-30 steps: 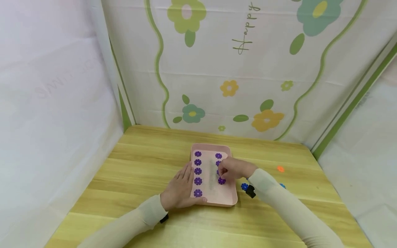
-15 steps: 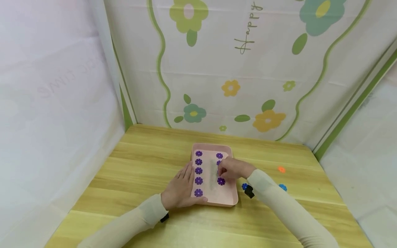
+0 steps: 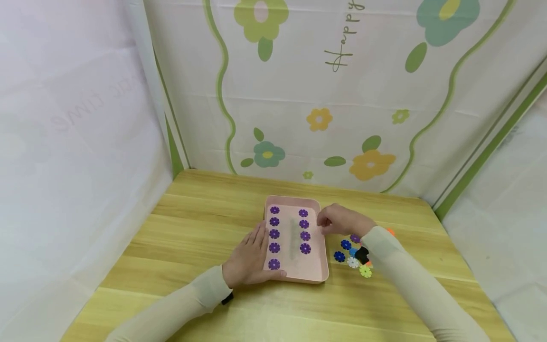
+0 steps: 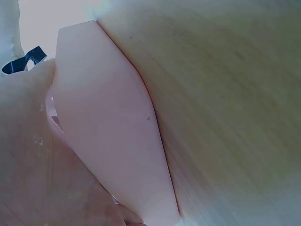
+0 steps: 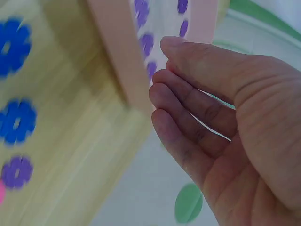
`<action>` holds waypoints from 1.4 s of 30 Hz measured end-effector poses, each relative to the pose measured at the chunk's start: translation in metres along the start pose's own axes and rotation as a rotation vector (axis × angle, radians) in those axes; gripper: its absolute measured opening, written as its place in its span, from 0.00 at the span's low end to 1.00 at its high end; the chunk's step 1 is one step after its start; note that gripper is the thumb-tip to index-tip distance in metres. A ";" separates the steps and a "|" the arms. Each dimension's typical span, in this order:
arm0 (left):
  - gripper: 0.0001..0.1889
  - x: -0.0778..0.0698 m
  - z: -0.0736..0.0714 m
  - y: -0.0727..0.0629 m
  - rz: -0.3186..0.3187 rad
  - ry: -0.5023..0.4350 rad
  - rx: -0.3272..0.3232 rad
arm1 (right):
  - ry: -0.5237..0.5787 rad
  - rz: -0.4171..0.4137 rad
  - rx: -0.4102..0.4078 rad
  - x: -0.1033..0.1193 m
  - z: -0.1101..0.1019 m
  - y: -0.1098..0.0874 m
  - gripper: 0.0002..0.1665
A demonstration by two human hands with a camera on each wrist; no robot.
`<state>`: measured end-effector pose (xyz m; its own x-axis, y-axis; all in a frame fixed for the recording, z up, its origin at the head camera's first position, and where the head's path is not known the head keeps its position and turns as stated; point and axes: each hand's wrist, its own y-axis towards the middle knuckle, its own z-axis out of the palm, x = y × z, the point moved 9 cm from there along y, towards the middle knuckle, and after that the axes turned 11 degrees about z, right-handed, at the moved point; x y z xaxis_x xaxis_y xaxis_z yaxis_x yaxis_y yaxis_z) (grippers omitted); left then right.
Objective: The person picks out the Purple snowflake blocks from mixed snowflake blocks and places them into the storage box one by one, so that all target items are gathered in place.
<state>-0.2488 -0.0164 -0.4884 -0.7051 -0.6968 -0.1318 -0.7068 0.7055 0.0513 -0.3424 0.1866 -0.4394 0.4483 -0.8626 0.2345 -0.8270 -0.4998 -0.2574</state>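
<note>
A pink tray (image 3: 314, 268) lies on the table with two columns of purple flower-shaped discs in it, a left column (image 3: 274, 233) and a right column (image 3: 305, 235). My left hand (image 3: 248, 261) rests along the tray's left rim, fingers straight, thumb on the near edge. Just over the tray's right rim hovers my right hand (image 3: 344, 220). In the right wrist view its fingers (image 5: 171, 125) are loosely bent, and nothing shows between them and the thumb. The left wrist view shows the tray's outer wall (image 4: 108, 108) beside the left hand.
Loose flower discs lie right of the tray, partly under the right wrist: dark blue (image 3: 339, 256), white (image 3: 353, 262), yellow (image 3: 365, 271), purple (image 3: 354, 238) and orange (image 3: 391, 231). A printed fabric wall (image 3: 290, 95) stands behind the wooden table (image 3: 205, 209).
My right hand has left the right column of purple discs and moved right to the tray's rim, uncovering that column and more loose discs. My left hand stays on the tray.
</note>
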 end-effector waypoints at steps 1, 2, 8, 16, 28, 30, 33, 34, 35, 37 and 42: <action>0.67 0.000 0.000 0.000 0.001 -0.001 -0.005 | -0.007 0.013 -0.003 -0.006 -0.002 -0.003 0.06; 0.67 0.000 0.000 0.000 0.002 -0.003 -0.007 | -0.010 0.028 -0.002 -0.012 -0.004 -0.005 0.06; 0.68 0.000 0.001 0.000 0.003 -0.011 -0.008 | -0.028 0.081 -0.020 -0.047 -0.012 -0.023 0.11; 0.68 0.000 0.001 0.000 0.000 -0.018 -0.001 | 0.009 0.134 -0.024 -0.084 -0.006 -0.043 0.13; 0.67 0.001 0.001 0.000 -0.005 -0.023 -0.002 | 0.141 0.244 -0.036 -0.119 0.025 -0.056 0.13; 0.67 0.001 0.001 0.000 -0.004 -0.023 -0.002 | 0.155 0.236 -0.043 -0.120 0.030 -0.056 0.13; 0.67 0.001 0.001 -0.001 -0.002 -0.023 -0.007 | 0.167 0.220 -0.059 -0.120 0.036 -0.055 0.12; 0.67 0.001 0.001 -0.001 -0.002 -0.022 -0.006 | 0.163 0.206 -0.063 -0.119 0.038 -0.055 0.12; 0.67 0.000 0.001 -0.001 0.000 -0.025 -0.009 | 0.161 0.203 -0.068 -0.119 0.039 -0.055 0.11; 0.67 0.000 0.000 -0.001 0.001 -0.032 -0.013 | 0.161 0.196 -0.073 -0.118 0.041 -0.056 0.10; 0.67 0.000 0.002 -0.001 -0.002 -0.037 -0.004 | 0.172 0.208 -0.071 -0.120 0.043 -0.055 0.07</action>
<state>-0.2482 -0.0165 -0.4903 -0.7010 -0.6929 -0.1685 -0.7086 0.7034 0.0553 -0.3357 0.3144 -0.4936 0.2067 -0.9171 0.3408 -0.9196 -0.3010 -0.2523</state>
